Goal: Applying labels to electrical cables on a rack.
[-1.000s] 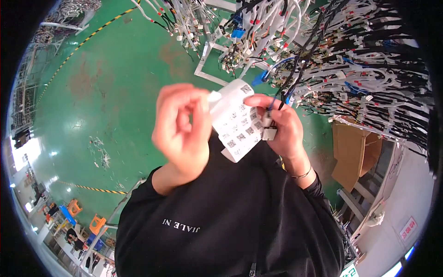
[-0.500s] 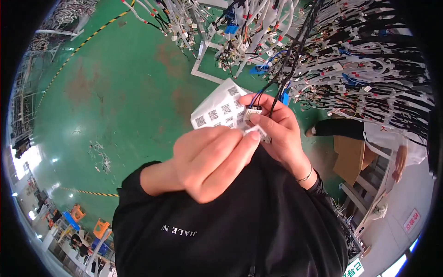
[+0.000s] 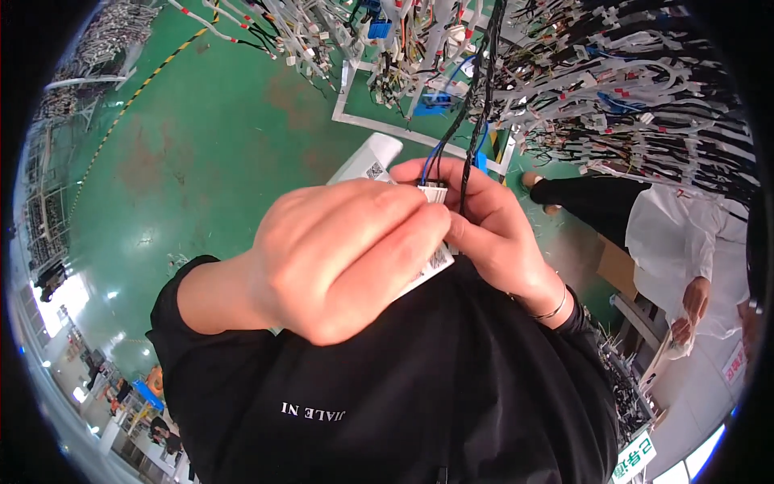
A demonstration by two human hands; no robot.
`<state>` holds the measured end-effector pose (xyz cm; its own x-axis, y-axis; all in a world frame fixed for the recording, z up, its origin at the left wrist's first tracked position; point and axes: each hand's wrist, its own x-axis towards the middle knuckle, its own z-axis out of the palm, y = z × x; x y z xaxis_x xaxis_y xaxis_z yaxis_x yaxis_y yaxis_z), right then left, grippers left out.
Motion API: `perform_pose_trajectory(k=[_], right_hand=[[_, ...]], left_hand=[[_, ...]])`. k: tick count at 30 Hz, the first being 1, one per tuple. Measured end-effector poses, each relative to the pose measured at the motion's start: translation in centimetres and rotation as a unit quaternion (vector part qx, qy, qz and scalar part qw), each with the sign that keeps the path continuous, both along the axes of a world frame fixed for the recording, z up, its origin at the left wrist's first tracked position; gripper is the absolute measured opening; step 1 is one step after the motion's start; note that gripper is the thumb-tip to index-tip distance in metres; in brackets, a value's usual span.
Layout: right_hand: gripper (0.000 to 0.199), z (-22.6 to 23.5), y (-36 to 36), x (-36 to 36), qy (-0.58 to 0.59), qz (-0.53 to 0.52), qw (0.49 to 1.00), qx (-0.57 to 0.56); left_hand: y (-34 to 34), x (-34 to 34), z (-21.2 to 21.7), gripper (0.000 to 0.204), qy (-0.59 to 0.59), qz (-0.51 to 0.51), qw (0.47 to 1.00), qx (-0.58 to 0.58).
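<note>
A white plug connector (image 3: 434,192) with black and blue wires is held in my right hand (image 3: 504,242), its thumb and fingers closed round it. My left hand (image 3: 347,258) is closed in a pinch, its fingertips against the connector's near side; what they hold is hidden. Behind my left hand lies a white sheet of labels (image 3: 367,160) printed with small square codes. Most of the sheet is covered by that hand, and one corner shows below the fingers. From the connector the wires run up into a black-wrapped cable bundle (image 3: 482,81).
Many wire harnesses (image 3: 629,105) with white connectors hang at the upper right, close to my right hand. A pale metal frame (image 3: 379,125) stands under them on the green floor (image 3: 218,177). At the right, another person in a white top (image 3: 673,230) stands near a cardboard box (image 3: 617,268).
My left hand has moved up to the connector and now covers most of the label sheet. The sheet has tilted. At the right, the other person has come further into view.
</note>
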<state>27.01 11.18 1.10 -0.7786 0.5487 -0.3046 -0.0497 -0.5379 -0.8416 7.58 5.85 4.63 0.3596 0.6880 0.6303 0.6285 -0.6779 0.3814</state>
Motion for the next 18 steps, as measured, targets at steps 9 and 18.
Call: perform_pose_trajectory(k=[9,18], right_hand=[[0.048,0.6,-0.5,1.6,0.068,0.038,0.997,-0.023],[0.048,0.5,-0.4,2.1,0.1,0.053,0.993,-0.024]], left_hand=[[-0.8,0.9,-1.9,0.033,0.072,-0.028,0.993,0.085],[-0.6,0.7,-2.7,0.03,0.089,-0.024,0.982,0.167]])
